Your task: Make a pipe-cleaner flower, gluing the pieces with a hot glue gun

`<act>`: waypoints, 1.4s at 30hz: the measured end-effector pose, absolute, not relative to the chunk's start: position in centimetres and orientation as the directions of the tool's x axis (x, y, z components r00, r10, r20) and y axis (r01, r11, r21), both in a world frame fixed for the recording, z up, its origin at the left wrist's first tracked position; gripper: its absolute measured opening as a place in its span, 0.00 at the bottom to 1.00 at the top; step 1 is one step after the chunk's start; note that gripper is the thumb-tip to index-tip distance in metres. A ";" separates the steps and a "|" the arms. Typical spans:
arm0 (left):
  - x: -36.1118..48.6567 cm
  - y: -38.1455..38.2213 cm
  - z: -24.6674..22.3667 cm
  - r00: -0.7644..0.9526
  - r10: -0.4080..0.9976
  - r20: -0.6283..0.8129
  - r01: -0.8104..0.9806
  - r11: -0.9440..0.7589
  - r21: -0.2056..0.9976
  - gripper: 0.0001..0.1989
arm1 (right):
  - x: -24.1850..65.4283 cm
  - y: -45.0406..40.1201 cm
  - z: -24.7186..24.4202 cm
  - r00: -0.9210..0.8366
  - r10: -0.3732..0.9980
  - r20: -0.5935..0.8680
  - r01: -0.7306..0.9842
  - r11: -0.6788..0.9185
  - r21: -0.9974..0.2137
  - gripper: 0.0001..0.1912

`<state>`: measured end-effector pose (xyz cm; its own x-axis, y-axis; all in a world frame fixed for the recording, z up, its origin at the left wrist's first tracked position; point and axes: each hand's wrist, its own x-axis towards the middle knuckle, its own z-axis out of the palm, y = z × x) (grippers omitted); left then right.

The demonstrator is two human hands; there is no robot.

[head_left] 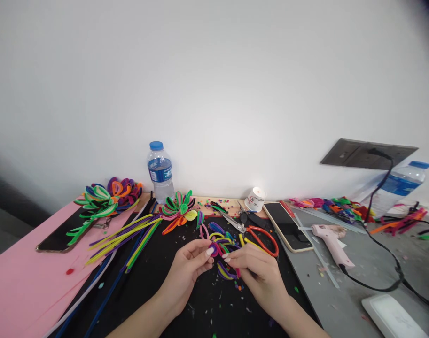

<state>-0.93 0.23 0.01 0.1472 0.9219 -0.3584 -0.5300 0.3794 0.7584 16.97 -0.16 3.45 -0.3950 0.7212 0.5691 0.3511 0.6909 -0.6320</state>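
Note:
Over the black mat point(207, 310), my left hand point(191, 267) pinches a small purple and pink pipe-cleaner piece point(214, 249) between thumb and fingers. My right hand point(258, 272) is closed at the right side of the same piece, its fingertips near the pink part. Looped yellow and purple pipe-cleaner petals point(226, 271) show between and just beyond the hands. Behind my right hand lie scissors with red handles point(261, 240). A finished-looking green and pink pipe-cleaner flower point(179, 206) rests behind my left hand.
Pipe-cleaner strips point(129, 239), a dark phone point(59, 234) and more flowers point(105, 197) are at left. A water bottle point(160, 176) and paper cup point(255, 200) stand by the wall. At right are another phone point(288, 226), a pink glue gun point(332, 244) and its black cable point(379, 253).

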 end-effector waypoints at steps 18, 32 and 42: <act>-0.6 0.2 1.0 0.099 0.928 -0.360 -0.483 0.361 0.798 0.14 | 16.5 -0.3 3.2 -0.340 0.772 0.537 0.335 0.633 -0.698 0.11; -0.5 0.2 1.0 0.081 0.943 -0.323 -0.340 0.331 0.880 0.11 | 17.1 -0.2 2.4 -0.074 0.925 0.374 0.268 0.379 -0.886 0.08; -0.6 0.2 1.0 0.033 0.946 -0.323 -0.349 0.314 0.883 0.10 | 17.1 -0.2 3.2 -0.415 0.691 0.592 0.372 0.722 -0.583 0.14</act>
